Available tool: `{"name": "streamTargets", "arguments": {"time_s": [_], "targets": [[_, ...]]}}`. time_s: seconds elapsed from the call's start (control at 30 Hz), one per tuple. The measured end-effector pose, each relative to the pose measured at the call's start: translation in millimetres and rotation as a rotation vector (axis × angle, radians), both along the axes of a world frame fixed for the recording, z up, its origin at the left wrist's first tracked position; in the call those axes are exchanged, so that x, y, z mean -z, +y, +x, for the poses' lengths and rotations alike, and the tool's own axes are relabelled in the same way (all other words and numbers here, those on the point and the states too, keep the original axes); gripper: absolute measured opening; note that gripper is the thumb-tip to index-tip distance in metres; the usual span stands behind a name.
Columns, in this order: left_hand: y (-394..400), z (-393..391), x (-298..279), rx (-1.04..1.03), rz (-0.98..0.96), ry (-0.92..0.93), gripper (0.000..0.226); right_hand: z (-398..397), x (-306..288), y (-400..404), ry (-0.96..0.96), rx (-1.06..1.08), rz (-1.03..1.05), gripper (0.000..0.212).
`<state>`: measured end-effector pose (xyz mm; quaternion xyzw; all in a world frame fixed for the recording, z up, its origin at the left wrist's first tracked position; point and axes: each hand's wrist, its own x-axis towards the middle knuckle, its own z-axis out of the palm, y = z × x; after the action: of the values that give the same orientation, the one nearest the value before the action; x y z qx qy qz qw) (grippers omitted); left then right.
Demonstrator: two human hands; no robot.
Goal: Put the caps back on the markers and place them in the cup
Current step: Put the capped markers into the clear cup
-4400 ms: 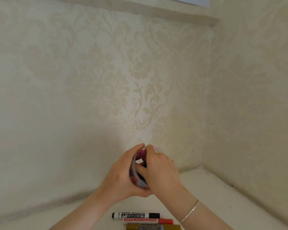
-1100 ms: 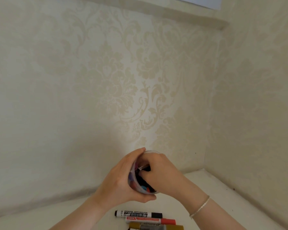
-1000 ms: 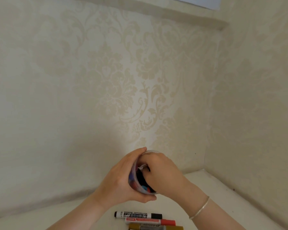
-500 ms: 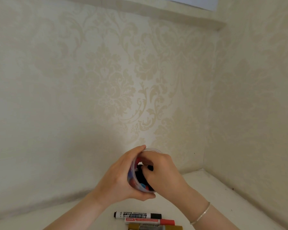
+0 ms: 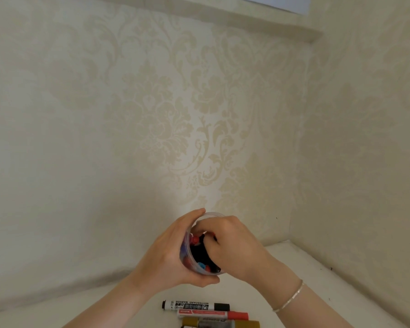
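A: Risk check. Left hand is wrapped around the clear round plastic cup, gripping its wall and holding it tilted toward the camera. Cup looks lifted off the white table, though its base is hidden, so can't confirm.

B: Right hand?

A: Fingers curled down into the cup mouth among the loose red, blue and black caps. Can't tell if it has pinched one; fingertips are buried.

B: Markers?

A: Three lying side by side on the table near the bottom edge: white-barrelled black whiteboard marker, red marker, gold marker. All well outside the cup. They look capped from here, but the gold one is cut off by the frame.

B: Failure modes?

A: Tilt plus rummaging: caps could spill over the low rim. Squeezing the thin wall may flex it and pop caps out. Blind pick could also grab the wrong colour. The cup could drop onto the markers below.
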<state>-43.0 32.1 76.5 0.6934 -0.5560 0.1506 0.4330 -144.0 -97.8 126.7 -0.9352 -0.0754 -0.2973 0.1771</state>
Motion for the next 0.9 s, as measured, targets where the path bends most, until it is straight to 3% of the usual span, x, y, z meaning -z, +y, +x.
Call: {"name": "streamTargets", "arguments": {"time_s": [0.1, 0.27, 0.33, 0.43, 0.53, 0.7, 0.83, 0.9], "targets": [[0, -2, -1, 0.008, -0.002, -0.023, 0.112, -2, 0, -6, -0.026, -0.038, 0.077, 0.037], [1, -5, -6, -0.013, -0.063, -0.029, 0.109, -2, 7, -16, -0.465, 0.089, 0.326, 0.031], [1, -8, -8, -0.004, -0.084, -0.008, 0.108, 1, 7, -17, -0.302, 0.104, 0.45, 0.039], [-1, -10, -9, -0.004, -0.085, 0.002, 0.109, 5, 6, -14, 0.05, -0.026, 0.816, 0.033], [-2, -9, -6, -0.006, -0.046, 0.011, 0.115, 5, 4, -12, 0.033, -0.031, 0.999, 0.032], [-4, 3, 3, -0.039, 0.112, 0.124, 0.133, 4, 14, -8, -0.064, -0.002, 1.085, 0.032], [8, 2, 9, -0.082, 0.132, 0.114, 0.115, -4, 12, -24, 0.066, -0.26, 1.287, 0.031], [13, 0, 11, -0.093, 0.072, 0.105, 0.109, -4, 16, -42, 0.032, -0.214, 1.331, 0.032]]}}
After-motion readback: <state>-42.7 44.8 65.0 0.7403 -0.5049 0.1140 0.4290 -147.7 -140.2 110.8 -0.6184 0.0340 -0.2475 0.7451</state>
